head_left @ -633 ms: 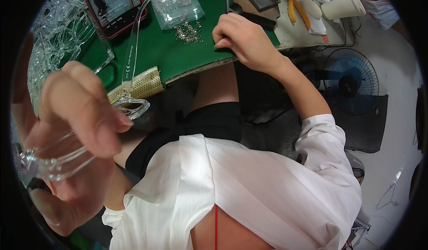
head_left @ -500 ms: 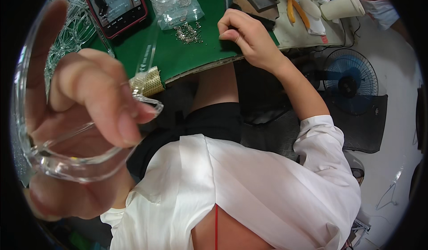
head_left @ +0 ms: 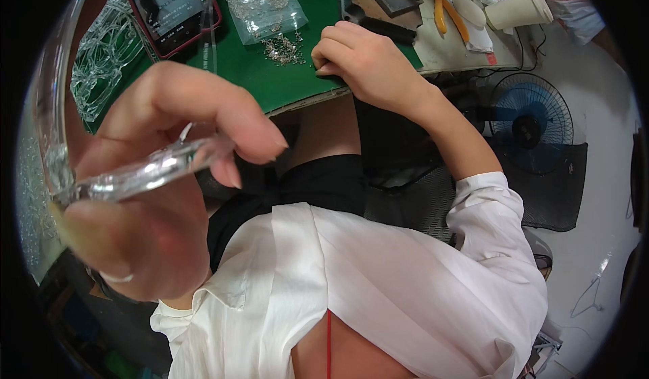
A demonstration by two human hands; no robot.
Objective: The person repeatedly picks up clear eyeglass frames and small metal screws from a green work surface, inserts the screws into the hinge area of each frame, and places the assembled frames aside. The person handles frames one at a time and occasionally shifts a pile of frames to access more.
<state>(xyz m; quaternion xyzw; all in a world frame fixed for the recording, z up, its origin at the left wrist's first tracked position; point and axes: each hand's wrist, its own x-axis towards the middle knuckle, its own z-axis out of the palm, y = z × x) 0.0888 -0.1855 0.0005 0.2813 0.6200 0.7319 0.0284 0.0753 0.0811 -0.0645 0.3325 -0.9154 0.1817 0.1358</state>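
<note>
Close to the camera at the left, my left hand (head_left: 182,119) grips a clear plastic eyeglass frame (head_left: 145,176) between its bent fingers and thumb. One clear side piece runs upward from the frame's corner, and its upper part is blurred. My right hand (head_left: 368,65) rests at the front edge of the green table top (head_left: 307,82), its fingers curled inward. Whatever its fingertips may pinch is hidden. Just left of it lies a small heap of tiny metal pieces (head_left: 284,49), at the mouth of a clear plastic bag (head_left: 263,7) holding more of them.
A phone with a red case (head_left: 169,11) lies at the back left, beside a pile of clear eyeglass frames (head_left: 111,48). Orange-handled pliers (head_left: 449,17), a pale cup (head_left: 519,9) and a black-handled tool (head_left: 378,26) are at the back right. A blue fan (head_left: 531,119) stands further right.
My left hand has turned, tilting the eyeglass frame nearly edge-on. My right hand has shifted left toward the metal pieces. The gold patterned cylinder seen earlier is no longer visible.
</note>
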